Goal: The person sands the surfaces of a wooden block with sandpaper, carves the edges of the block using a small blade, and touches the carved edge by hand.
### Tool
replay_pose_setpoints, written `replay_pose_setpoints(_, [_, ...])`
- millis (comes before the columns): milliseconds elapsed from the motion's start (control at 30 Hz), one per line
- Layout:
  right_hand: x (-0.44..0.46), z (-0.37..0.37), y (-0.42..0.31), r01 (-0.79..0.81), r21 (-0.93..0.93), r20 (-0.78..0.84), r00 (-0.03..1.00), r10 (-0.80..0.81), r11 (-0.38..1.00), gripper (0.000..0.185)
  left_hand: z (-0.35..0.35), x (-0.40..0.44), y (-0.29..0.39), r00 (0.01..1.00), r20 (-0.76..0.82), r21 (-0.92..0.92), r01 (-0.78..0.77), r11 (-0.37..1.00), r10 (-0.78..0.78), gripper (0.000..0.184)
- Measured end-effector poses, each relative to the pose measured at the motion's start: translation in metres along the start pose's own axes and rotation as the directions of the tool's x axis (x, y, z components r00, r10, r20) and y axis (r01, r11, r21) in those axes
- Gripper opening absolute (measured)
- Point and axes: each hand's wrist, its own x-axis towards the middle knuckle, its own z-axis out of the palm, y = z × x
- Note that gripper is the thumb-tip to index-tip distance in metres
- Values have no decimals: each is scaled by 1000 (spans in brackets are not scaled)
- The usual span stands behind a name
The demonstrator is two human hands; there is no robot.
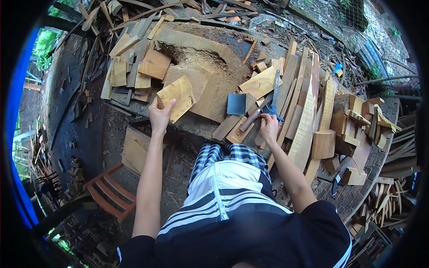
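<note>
Two-handed, holding a thin wooden piece (pixel 179 97) clamped in the left hand (pixel 161 115) over a larger board (pixel 200 78), well left of a long grey strip (pixel 276 87) pointing away from the body just beyond the nearer right hand (pixel 269 127), closed on something or not, cannot tell.

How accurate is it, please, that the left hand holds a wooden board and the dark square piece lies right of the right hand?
Wrong side: the head view shows the dark square piece left of the right hand; the left hand holds a wooden board.
</note>
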Motion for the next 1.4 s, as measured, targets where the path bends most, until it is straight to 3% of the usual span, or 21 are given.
replay_pose_setpoints(33, [-1, -1, 0, -46, -30, -151, 988, 41, 999, 21, 2, 0, 1, 1000, -20, 24, -12, 1000, 12, 25])
replay_pose_setpoints(100, [1, 0, 4, -103, -21, -210, 973, 96, 994, 20, 3, -2, -5, 999, -36, 22, -35, 999, 36, 24])
replay_pose_setpoints(167, [7, 2, 3, -89, 13, -172, 981, 90, 996, 18, 5, -8, -8, 997, -55, 21, -53, 998, 54, 24])
replay_pose_setpoints(233, [7, 7, -3, -60, 26, -133, 989, 63, 998, 17, 8, -17, -10, 989, -31, 149, -141, 979, 147, 24])
replay_pose_setpoints(300, [11, 17, -11, -14, 55, -90, 996, 19, 998, 16, 10, -22, -14, 998, -62, 26, -11, 1000, 13, 25])
replay_pose_setpoints(367, [14, 28, -13, -165, 185, 48, 986, 158, 969, 16, 6, -23, -23, 997, -70, 15, 34, 999, -33, 28])
replay_pose_setpoints(500, [13, 57, -10, -239, 130, 154, 964, 219, 962, 33, 10, -22, -18, 994, -99, 165, 60, 984, -44, 30])
replay_pose_setpoints(633, [15, 57, -10, -213, 97, 205, 960, 190, 972, 38, 13, -17, -15, 986, -123, 9, 116, 993, -114, 29])
replay_pose_setpoints(733, [14, 30, -21, -140, -139, -2, 990, 141, 980, 43, 9, -18, -16, 982, -125, -62, 137, 989, -144, 27])
replay_pose_setpoints(900, [13, 22, 16, -232, -324, -236, 959, 159, 917, 64, 4, -19, -19, 979, -127, -161, 140, 977, -161, 26])
replay_pose_setpoints(1000, [16, 20, 34, -259, -262, -131, 964, 232, 930, 71, -6, -18, -24, 965, -112, -260, 200, 945, -235, 32])
replay_pose_setpoints(1033, [17, 20, 34, -261, -187, -50, 965, 256, 947, 72, -13, -16, -29, 964, -26, -343, 241, 908, -266, 35])
replay_pose_setpoints(1067, [18, 20, 34, -229, -215, -55, 973, 222, 949, 76, -20, -14, -33, 956, 63, -419, 284, 862, -285, 38])
replay_pose_setpoints(1100, [20, 20, 33, -217, -212, -53, 976, 211, 953, 76, -26, -13, -38, 958, 51, -423, 276, 863, -282, 38])
replay_pose_setpoints(1167, [24, 17, 34, -230, -227, -19, 973, 232, 946, 77, -30, -14, -41, 927, 235, -549, 376, 747, -294, 43])
replay_pose_setpoints(1300, [23, 12, 34, -210, -231, 2, 976, 216, 950, 77, -32, -8, -41, 887, 401, -562, 436, 703, -229, 45])
replay_pose_setpoints(1400, [23, 5, 31, -201, -264, 40, 975, 219, 943, 78, -27, -2, -29, 870, 429, -534, 462, 708, -244, 46])
